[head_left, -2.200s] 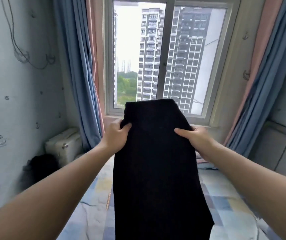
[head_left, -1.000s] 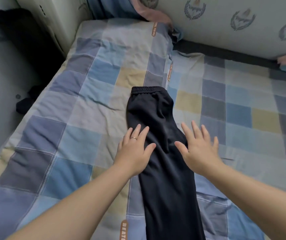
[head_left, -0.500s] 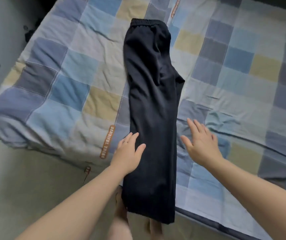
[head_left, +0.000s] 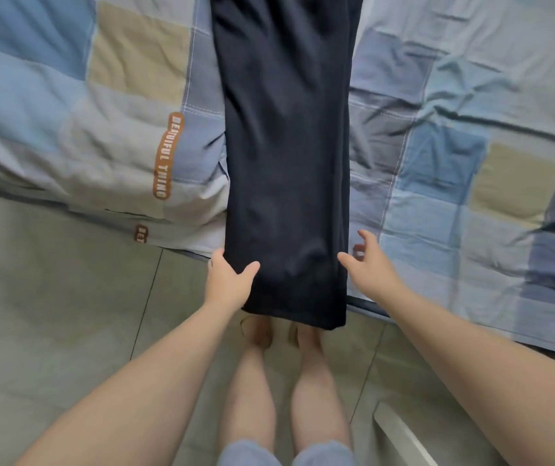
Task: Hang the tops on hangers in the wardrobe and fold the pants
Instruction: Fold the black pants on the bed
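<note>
Pants: the dark pants (head_left: 286,146) lie lengthwise down the middle of the patchwork bed (head_left: 84,95), one leg stacked on the other; the waist end runs out of view at the far side.
Hem: the hem (head_left: 296,314) hangs over the near edge of the bed, above the tiled floor (head_left: 50,297) and the person's feet (head_left: 259,331).
Left hand: the left hand (head_left: 227,280) holds the left edge of the cloth just above the hem, with the thumb across the front and the fingers tucked behind.
Right hand: the right hand (head_left: 368,267) is spread and loose at the right edge, thumb tip at the cloth, gripping nothing.
Spacing: the hands are apart, one on each side of the legs.
Handling: the fabric is likely light, soft and limp; it would sag between the hands and could slide off the edge if let go.
Where to take hold: probably both hem corners, pinched through both layers, then carried far toward the waist for the first fold.
</note>
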{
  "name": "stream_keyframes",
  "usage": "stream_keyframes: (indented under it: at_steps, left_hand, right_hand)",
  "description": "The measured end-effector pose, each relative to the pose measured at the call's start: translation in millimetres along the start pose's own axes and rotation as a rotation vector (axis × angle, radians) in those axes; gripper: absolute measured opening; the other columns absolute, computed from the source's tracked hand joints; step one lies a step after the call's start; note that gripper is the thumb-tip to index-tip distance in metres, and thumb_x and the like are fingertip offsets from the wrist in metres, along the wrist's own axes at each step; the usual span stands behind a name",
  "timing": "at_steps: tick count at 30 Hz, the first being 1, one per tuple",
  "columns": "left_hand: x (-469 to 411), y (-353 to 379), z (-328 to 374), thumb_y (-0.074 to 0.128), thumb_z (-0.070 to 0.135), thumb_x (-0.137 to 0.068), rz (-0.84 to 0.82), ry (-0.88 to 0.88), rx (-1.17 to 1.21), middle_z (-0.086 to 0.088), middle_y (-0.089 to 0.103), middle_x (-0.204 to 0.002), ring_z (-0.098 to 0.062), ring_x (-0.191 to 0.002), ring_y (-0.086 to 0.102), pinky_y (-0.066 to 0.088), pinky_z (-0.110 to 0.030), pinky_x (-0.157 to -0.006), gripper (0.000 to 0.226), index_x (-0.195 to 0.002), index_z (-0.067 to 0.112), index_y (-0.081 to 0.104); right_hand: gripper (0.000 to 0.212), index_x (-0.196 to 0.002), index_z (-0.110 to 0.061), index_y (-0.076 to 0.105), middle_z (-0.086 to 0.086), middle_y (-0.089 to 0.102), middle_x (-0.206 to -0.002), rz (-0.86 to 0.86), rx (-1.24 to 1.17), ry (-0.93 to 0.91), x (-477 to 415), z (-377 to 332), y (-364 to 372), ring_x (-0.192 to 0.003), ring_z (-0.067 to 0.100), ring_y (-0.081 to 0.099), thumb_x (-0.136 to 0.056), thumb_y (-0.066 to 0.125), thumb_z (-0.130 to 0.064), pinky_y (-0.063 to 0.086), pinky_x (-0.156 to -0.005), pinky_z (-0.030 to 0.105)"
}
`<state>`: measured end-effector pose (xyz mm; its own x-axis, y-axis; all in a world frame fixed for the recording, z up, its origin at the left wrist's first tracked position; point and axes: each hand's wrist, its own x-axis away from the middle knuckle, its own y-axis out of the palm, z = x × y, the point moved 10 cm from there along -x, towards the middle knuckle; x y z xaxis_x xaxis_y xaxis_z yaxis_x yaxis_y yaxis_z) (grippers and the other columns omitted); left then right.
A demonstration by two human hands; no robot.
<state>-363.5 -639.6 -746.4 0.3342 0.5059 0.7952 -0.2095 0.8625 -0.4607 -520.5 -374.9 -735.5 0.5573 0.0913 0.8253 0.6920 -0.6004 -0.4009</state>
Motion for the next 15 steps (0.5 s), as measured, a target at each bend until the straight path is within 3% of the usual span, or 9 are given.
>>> stream_keyframes:
  at_steps: [4, 7, 9, 13, 15]
  left_hand:
    - [-12, 13, -15, 0.08, 0.039, -0.081, -0.087, -0.054, -0.015, 0.005, 0.061, -0.126, -0.021, -0.114, 0.059, 0.053, -0.037, -0.087, 0.064, -0.129, 0.018, 0.044]
    - [-18, 20, -17, 0.08, 0.032, -0.081, -0.187, -0.088, 0.039, 0.006, 0.067, -0.125, -0.018, -0.112, 0.063, 0.05, -0.032, -0.091, 0.058, -0.133, 0.018, 0.057]
    - [-18, 18, -16, 0.081, 0.03, -0.08, -0.197, -0.119, 0.046, 0.005, 0.07, -0.118, -0.017, -0.106, 0.066, 0.05, -0.03, -0.086, 0.052, -0.128, 0.017, 0.064]
    - [-3, 9, -16, 0.085, 0.034, -0.076, -0.212, -0.202, 0.094, 0.005, 0.071, -0.106, -0.015, -0.094, 0.067, 0.05, -0.029, -0.078, 0.05, -0.119, 0.016, 0.067]
    - [15, 4, -17, 0.085, 0.037, -0.076, -0.247, -0.247, 0.117, 0.004, 0.072, -0.106, -0.016, -0.094, 0.068, 0.051, -0.03, -0.076, 0.049, -0.116, 0.016, 0.067]
  right_hand:
    - [0.064, -0.143, -0.021, 0.041, 0.002, 0.061, -0.124, -0.04, -0.216, 0.091, -15, 19, 17, -0.097, 0.01, 0.063, -0.089, 0.073, -0.03, 0.047, -0.072, 0.023]
    - [0.051, -0.127, -0.019, 0.057, -0.001, 0.07, -0.116, -0.158, -0.313, 0.144, -20, 25, 34, -0.1, 0.016, 0.069, -0.082, 0.08, -0.028, 0.053, -0.08, 0.029]
    - [0.046, -0.12, -0.021, 0.065, -0.003, 0.074, -0.114, -0.245, -0.34, 0.18, -15, 26, 45, -0.102, 0.017, 0.071, -0.078, 0.083, -0.028, 0.055, -0.089, 0.036]
    - [0.042, -0.113, -0.025, 0.068, -0.013, 0.077, -0.098, -0.299, -0.309, 0.197, 9, 23, 48, -0.089, 0.009, 0.074, -0.075, 0.085, -0.029, 0.057, -0.074, 0.025]
    - [0.039, -0.109, -0.023, 0.07, -0.011, 0.078, -0.095, -0.288, -0.277, 0.209, 27, 22, 42, -0.087, 0.01, 0.074, -0.074, 0.086, -0.029, 0.057, -0.073, 0.027]
